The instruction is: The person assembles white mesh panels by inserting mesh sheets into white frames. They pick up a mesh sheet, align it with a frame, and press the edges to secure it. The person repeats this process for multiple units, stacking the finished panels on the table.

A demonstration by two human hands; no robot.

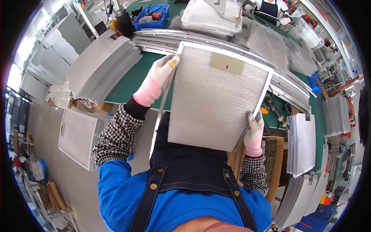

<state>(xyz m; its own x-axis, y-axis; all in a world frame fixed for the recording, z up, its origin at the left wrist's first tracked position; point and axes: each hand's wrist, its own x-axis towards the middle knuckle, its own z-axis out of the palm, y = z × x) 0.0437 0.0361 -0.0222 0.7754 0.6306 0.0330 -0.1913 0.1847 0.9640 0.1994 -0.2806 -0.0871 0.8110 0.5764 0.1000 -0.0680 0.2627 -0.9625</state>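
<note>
Mesh panel (210, 102) held before dark apron (193, 172), upper left corner pinched by left hand (157, 77), right edge pinched by right hand (254, 133)

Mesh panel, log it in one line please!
left grip: white frame, near upper-left corner; right grip: frame's right side; mesh panel: bottom edge unframed

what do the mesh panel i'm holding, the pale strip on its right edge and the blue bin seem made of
Mesh panel: probably thin metal, silvery, judging by the glinting fine mesh. Pale strip: likely metal, smooth and straight, though plastic can't be ruled out. Blue bin: probably moulded plastic, given its even colour.
</note>
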